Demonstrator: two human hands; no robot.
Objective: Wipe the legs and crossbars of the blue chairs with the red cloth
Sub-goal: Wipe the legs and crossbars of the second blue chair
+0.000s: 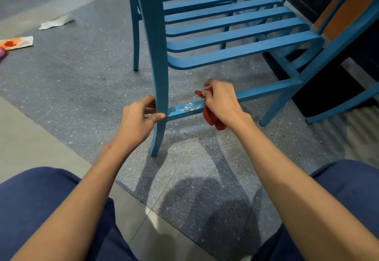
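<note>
We look down from a crouch at a blue chair (225,25) of smooth painted metal, its seat made of long flat slats with rounded ends. Our left hand (139,117) has its grip clamped on the near leg (160,66), a flat, gently curving bar that flares outward at the foot; the thumb lies across the front and the fingers curl behind. Our right hand (221,100) has its grip bunched tightly on the red cloth (211,117), a soft, crumpled rag pressed against the straight low crossbar (266,92) that joins the near leg to the next one. One end of the cloth pokes above the bar and the rest hangs limp beneath it. Between our hands the crossbar shows pale, chipped flecks on its paint. A second blue chair (348,35) stands just beside the first on the right. The floor (82,88) is speckled grey stone tile with thin joints. Well apart on the left lie a crumpled white paper scrap (55,23) and a flat packet (16,43) stained orange. Our knees (41,209) in dark blue fabric frame the bottom edge.
</note>
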